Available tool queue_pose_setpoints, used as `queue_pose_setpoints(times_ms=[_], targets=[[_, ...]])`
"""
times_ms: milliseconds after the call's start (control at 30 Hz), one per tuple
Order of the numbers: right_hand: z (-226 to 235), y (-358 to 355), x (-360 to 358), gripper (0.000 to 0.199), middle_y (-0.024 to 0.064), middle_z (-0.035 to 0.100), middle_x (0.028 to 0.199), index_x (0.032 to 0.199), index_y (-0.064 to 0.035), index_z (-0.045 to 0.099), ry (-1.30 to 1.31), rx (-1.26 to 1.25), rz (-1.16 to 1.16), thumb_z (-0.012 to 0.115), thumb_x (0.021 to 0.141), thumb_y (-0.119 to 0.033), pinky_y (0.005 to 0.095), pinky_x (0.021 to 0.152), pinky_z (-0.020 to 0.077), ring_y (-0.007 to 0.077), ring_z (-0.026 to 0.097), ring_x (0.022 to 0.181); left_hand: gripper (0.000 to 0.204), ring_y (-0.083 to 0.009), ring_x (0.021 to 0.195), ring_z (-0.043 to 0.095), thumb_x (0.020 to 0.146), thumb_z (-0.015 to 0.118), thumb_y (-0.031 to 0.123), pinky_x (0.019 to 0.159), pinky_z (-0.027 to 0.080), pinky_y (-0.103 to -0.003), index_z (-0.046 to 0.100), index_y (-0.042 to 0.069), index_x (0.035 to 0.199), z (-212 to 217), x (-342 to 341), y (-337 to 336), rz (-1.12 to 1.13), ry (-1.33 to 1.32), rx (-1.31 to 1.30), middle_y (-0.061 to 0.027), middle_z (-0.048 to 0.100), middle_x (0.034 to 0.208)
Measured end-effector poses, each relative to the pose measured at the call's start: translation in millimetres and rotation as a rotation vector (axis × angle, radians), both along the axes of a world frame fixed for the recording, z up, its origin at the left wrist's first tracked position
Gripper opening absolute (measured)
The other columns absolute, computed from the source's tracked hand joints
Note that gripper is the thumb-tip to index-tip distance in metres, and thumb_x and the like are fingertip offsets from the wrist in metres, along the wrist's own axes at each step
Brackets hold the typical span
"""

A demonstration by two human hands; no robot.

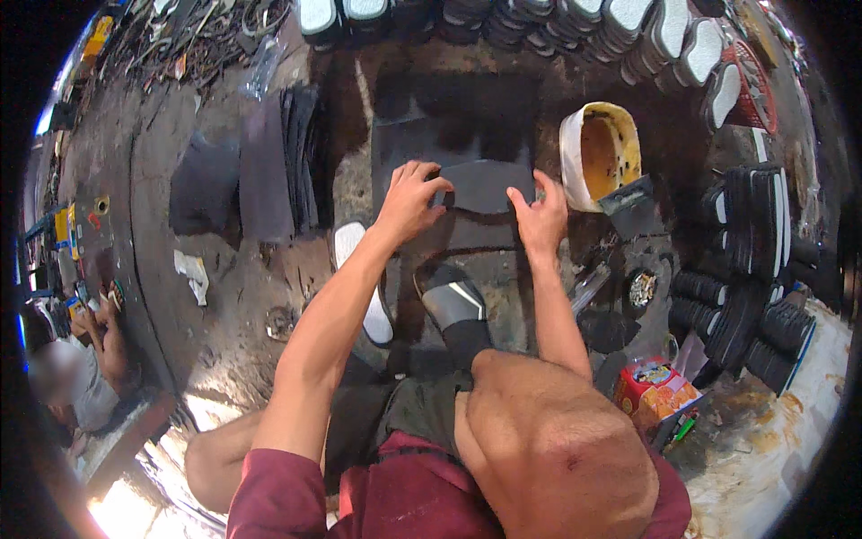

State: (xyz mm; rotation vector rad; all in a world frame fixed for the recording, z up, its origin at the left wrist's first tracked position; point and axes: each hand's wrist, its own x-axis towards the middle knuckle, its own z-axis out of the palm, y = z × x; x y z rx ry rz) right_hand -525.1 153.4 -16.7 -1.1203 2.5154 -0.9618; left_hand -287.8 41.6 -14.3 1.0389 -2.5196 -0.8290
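Dark grey and thin, the curved piece [485, 187] lies over the wide black sheet [458, 112] in front of us, between our two hands. Our left hand [409, 199] curls at its left end, thumb and fingers showing a gap; we cannot tell whether the edge is pinched in that grip. Our right hand [543, 220] is spread at the other end, thumb and forefinger apart, so we read that grip as loose. To handle the piece well, we would take both ends at the same height, since lifting from one side would probably skew or twist it. Light fingertips should do: the material looks bendable, and a hard squeeze might crease it. We would also check the curved edge against the sheet beneath before any pressing, then smooth from the middle outward so that no bulge gets trapped. Our right side deserves care, because the white tub [572, 162] with yellowish contents [597, 153] stands near that hand, and a knock could spill or smear them. Our shoe [453, 304] sits near the working spot too, so we would tuck its toe well clear.
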Motion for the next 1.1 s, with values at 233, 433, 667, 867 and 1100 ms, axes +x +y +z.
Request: queue_pose_setpoints(times_ms=[233, 433, 667, 867, 1100], targets=[[65, -4, 12, 0.077, 0.0169, 0.062, 0.135, 0.147, 0.0001, 0.051, -0.897, -0.483, -0.035, 0.088, 0.083, -0.021, 0.0400, 0.107, 0.0458, 0.0258, 0.057, 0.124, 0.048, -0.0194, 0.128, 0.058, 0.101, 0.066, 0.026, 0.109, 0.045, -0.037, 0.057, 0.011, 0.145, 98, 18, -27, 0.214, 0.684, 1.144, -0.0052, 0.061, 0.140], [121, -40, 17, 0.101, 0.0166, 0.049, 0.149, 0.157, -0.0050, 0.039, -1.066, -0.538, 0.296, 0.094, 0.073, -0.010, 0.0428, 0.117, 0.0385, 0.0303, 0.047, 0.138, 0.055, -0.0190, 0.125, 0.062, 0.109, 0.052, 0.040, 0.109, 0.049, -0.037, 0.051, 0.000, 0.148, 142, 6, 6, 0.497, 1.033, 1.529, -0.0102, 0.065, 0.137], [149, -41, 27, 0.090, 0.0202, 0.044, 0.151, 0.154, -0.0104, 0.045, -0.476, -0.398, 0.288, 0.091, 0.077, -0.013, 0.0479, 0.119, 0.0353, 0.0340, 0.045, 0.140, 0.040, -0.0153, 0.110, 0.069, 0.104, 0.064, 0.020, 0.096, 0.056, -0.033, 0.059, 0.002, 0.139, 141, 8, 20, 0.440, 1.089, 1.365, -0.0062, 0.071, 0.127], [177, -20, 34, 0.062, 0.0166, 0.054, 0.153, 0.136, -0.0068, 0.066, 0.252, -0.271, 1.066, 0.087, 0.079, -0.020, 0.0497, 0.117, 0.0396, 0.0350, 0.046, 0.147, 0.037, -0.0157, 0.103, 0.070, 0.105, 0.063, 0.021, 0.090, 0.059, -0.031, 0.061, 0.001, 0.136, 133, 1, 20, 0.640, 1.151, 1.427, -0.0063, 0.072, 0.121], [144, -33, 18, 0.040, 0.0192, 0.074, 0.121, 0.129, 0.0039, 0.069, -0.331, -0.482, 0.362, 0.075, 0.093, -0.010, 0.0365, 0.092, 0.0572, 0.0277, 0.073, 0.109, 0.071, -0.0339, 0.123, 0.061, 0.090, 0.081, 0.033, 0.098, 0.054, -0.042, 0.053, -0.002, 0.145, 54, 40, 117, 1.132, 0.262, 0.069, -0.0224, 0.061, 0.137]])
